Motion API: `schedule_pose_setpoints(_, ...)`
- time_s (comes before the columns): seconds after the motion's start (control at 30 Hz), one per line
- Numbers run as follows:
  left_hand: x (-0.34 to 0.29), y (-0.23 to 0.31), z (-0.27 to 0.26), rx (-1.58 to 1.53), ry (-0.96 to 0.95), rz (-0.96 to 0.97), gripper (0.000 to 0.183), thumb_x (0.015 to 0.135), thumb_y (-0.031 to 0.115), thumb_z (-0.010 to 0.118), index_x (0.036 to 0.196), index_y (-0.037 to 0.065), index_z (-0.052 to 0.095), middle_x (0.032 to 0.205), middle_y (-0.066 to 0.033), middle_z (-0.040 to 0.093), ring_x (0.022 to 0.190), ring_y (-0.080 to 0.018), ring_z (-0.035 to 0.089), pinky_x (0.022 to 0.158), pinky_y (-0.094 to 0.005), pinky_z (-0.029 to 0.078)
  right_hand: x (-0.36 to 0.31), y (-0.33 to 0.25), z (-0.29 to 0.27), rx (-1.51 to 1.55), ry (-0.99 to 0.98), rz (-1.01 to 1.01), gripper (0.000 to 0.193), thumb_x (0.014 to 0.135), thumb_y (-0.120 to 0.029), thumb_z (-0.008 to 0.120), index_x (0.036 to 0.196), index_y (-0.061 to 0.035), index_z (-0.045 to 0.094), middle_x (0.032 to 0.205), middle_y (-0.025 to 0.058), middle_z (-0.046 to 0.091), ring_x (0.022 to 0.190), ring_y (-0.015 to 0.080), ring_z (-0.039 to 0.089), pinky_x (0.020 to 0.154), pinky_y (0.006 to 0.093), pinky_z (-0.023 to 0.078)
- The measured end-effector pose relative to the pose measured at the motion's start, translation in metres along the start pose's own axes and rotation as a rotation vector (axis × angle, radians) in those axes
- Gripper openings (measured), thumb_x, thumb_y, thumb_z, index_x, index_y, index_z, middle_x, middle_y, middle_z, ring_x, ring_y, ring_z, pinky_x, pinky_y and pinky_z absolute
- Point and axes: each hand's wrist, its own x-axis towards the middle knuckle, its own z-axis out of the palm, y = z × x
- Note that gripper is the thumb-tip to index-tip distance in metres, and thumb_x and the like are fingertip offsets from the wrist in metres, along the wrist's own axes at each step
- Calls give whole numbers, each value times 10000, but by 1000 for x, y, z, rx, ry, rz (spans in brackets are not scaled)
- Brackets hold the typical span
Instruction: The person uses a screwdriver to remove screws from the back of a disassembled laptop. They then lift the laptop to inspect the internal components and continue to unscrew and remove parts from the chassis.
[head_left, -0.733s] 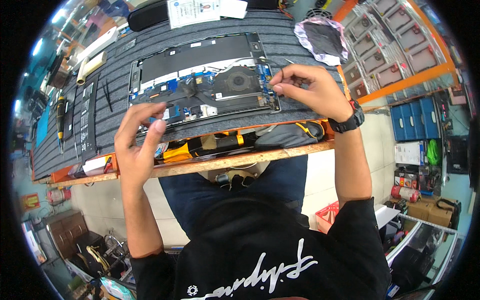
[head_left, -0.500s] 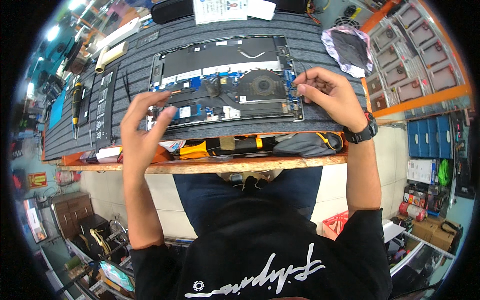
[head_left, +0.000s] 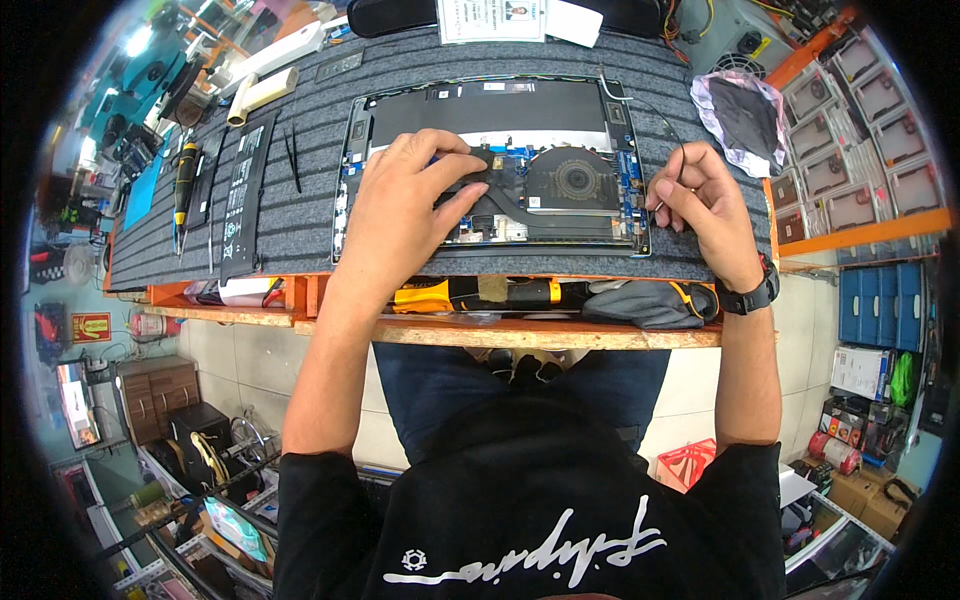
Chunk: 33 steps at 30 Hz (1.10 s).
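An opened laptop base lies on the ribbed grey mat, its circuit board, round fan and heat pipe bare. Over the board's left middle reaches my left hand, thumb and index finger closed together. Whatever is between those fingertips is hidden. My right hand is at the laptop's right edge, thumb and fingers pinching a thin black cable. The cable arcs up from that hand to the far right corner, where a pale strip sticks up.
A removed black battery, a yellow-black screwdriver and black tweezers lie left. At the far right is a crumpled cloth. Below the table edge, an open drawer holds a yellow-black tool and a grey glove.
My left hand has moved from the laptop's left edge onto the middle of the board. My right hand stays by the right edge, with the cable. The whole view has shifted slightly.
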Motion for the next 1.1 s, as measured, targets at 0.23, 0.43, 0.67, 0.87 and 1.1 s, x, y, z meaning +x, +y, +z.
schedule_pose_setpoints(0.23, 3, -6, -7, 19, -19, 35, 181, 828, 73, 800, 1001, 67, 751, 1097, -61, 686, 1057, -279, 659, 899, -396, 506, -3, -5, 1, 5, -41, -41, 180, 1028, -122, 646, 1186, -47, 605, 952, 27, 694, 779, 67, 599, 695, 211, 459)
schedule_pose_setpoints(0.43, 4, -7, 1, -80, 42, 28, 204, 827, 81, 802, 1018, 75, 730, 1075, -49, 673, 1019, -283, 648, 870, -414, 507, -12, -6, -11, 38, -107, -143, 159, 1000, -74, 662, 1141, 0, 654, 1030, 61, 686, 963, 126, 656, 846, 278, 527)
schedule_pose_setpoints(0.67, -17, -32, -43, -160, 181, -154, 270, 862, 70, 806, 1123, 42, 744, 1096, -90, 721, 995, -211, 674, 867, -317, 506, -46, -27, -14, -386, -215, -442, 224, 874, -187, 630, 915, -26, 779, 1105, 179, 692, 1038, 293, 629, 897, 410, 482)
schedule_pose_setpoints(0.87, -56, -87, -64, -279, 221, -400, 202, 948, 119, 749, 1133, 37, 746, 1147, -43, 722, 1053, -126, 647, 866, -273, 476, -77, -34, 13, -580, -283, -382, 320, 891, -271, 587, 950, -27, 785, 1088, 190, 713, 1028, 361, 648, 920, 462, 482)
schedule_pose_setpoints(1.1, -84, -92, -54, -380, 130, -477, 231, 950, 140, 742, 1165, 55, 756, 1106, -41, 720, 1012, -122, 643, 829, -274, 482, -77, -26, 33, -722, -197, -337, 227, 857, -32, 715, 1081, 2, 729, 1097, 172, 719, 980, 282, 684, 833, 368, 520)
